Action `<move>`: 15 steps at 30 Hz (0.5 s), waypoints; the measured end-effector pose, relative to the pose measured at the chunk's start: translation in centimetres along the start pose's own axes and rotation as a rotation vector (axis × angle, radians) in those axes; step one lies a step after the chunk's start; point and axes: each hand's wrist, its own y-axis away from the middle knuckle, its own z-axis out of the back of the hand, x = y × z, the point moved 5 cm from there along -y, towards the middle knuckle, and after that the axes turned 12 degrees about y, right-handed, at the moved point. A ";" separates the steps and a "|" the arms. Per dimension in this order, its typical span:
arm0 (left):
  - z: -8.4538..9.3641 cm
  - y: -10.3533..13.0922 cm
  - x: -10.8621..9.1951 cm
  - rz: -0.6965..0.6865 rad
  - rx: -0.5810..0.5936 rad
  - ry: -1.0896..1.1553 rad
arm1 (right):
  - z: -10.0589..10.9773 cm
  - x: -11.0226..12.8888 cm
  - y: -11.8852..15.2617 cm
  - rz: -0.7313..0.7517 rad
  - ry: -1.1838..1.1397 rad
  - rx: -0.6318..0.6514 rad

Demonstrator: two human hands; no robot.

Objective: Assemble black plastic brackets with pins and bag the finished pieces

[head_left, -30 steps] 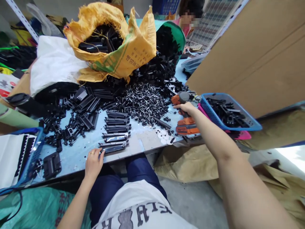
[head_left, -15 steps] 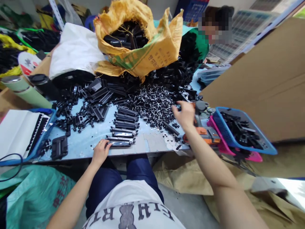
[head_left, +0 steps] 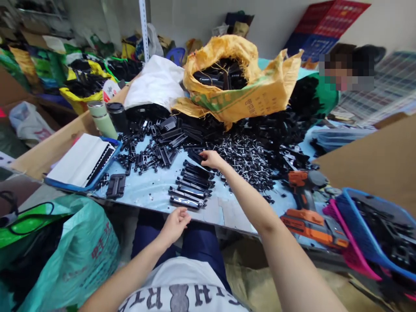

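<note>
A row of long black plastic parts [head_left: 195,180] lies on the light blue table covering, the nearest ones glossy. At its far end my right hand [head_left: 212,160] is closed, thumb and fingers pinching the end of a long black plastic part [head_left: 195,156]. My left hand [head_left: 177,223] is at the table's front edge, just short of the nearest glossy part, with fingers curled in; whatever they may hold is hidden. Right of the row spreads a heap of small screws [head_left: 248,162] mixed with black bits. Loose black pieces [head_left: 162,151] are piled to the left.
An orange and black cordless drill [head_left: 302,212] lies at right, beside a blue basket [head_left: 377,238] of black parts. Behind stands a yellow sack [head_left: 260,102] with black parts. At left are a tray of papers [head_left: 81,160] and a green flask [head_left: 102,119]. Another person is at far right.
The view has turned left. My right hand has moved from beside the drill to the row's far end and grips a part there. My left hand has come off the nearest glossy part.
</note>
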 end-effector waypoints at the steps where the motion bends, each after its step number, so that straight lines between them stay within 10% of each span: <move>1: 0.8 -0.2 -0.8 -0.118 -0.078 -0.129 | 0.5 -0.1 0.3 -0.005 -0.055 0.011; 4: 2.9 -1.1 -3.6 -0.472 -0.243 -0.598 | 0.7 0.0 1.4 -0.058 -0.365 0.065; 8: 2.5 -4.0 -4.4 -0.604 0.046 -1.013 | -1.0 0.8 3.1 -0.178 -0.629 0.104; 15: 2.4 -4.3 -7.0 -0.539 0.291 -0.758 | -3.1 0.8 5.2 -0.263 -0.716 0.072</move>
